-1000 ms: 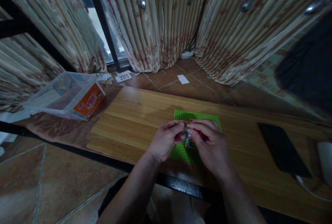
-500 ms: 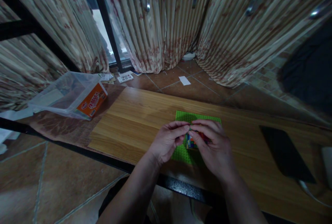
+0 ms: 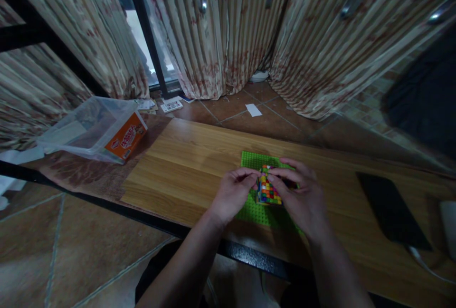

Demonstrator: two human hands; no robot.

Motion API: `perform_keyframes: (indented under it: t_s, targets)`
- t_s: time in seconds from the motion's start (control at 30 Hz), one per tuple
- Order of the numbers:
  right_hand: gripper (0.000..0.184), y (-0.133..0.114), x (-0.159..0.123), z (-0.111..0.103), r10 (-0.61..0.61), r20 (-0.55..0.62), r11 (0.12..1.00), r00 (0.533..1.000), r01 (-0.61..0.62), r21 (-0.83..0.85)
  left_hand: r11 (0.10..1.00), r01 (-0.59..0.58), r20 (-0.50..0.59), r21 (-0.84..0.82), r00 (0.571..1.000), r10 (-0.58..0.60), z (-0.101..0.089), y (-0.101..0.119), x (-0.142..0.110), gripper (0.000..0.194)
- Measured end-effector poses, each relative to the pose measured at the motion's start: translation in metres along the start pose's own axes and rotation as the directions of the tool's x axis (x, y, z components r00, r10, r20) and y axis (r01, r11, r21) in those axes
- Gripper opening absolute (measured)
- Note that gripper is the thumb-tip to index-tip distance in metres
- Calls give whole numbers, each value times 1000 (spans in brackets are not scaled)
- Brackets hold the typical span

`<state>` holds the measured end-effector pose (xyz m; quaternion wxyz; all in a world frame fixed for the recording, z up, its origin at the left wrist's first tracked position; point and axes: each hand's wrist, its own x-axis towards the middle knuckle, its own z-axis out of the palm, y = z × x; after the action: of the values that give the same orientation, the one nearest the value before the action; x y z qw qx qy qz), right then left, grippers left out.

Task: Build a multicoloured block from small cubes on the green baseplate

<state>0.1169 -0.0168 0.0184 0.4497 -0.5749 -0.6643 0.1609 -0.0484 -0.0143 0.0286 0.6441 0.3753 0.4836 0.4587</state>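
Note:
A block of small multicoloured building bricks (image 3: 268, 195) stands on a green studded baseplate (image 3: 253, 214) on the wooden table. At its left side is my left hand (image 3: 235, 189), thumb and forefinger pinched together by the block's upper left edge. My right hand (image 3: 302, 194) comes over the block from the right, its thumb and fingertips closed near the same spot. Whatever sits between the fingertips is too small to make out. My right hand covers the right part of the block and of the baseplate.
A clear plastic box (image 3: 96, 129) with an orange label stands at the table's left end. On the right lie a black phone-like slab (image 3: 392, 208) with a white cable (image 3: 423, 260) and a white object (image 3: 448, 227). Patterned curtains (image 3: 245, 37) hang beyond the table.
Both hands have lowered slightly from above the block to its top edge. My right hand has shifted a little right, so more of the coloured bricks show.

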Motion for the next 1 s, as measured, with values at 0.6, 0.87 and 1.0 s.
perform_keyframes:
  t_s: [0.6, 0.87, 1.0]
  targets:
    - [19, 1, 7, 3, 151, -19, 987, 988, -150, 65, 993, -70, 71, 96, 996, 63, 3, -7, 3, 18]
    - [27, -5, 15, 6, 204, 28, 979, 979, -204, -17, 989, -84, 56, 122, 995, 77, 4, -9, 1, 19]
    - [28, -6, 15, 8, 231, 35, 972, 972, -230, -49, 990, -84, 68, 115, 995, 77, 4, -9, 2, 20]
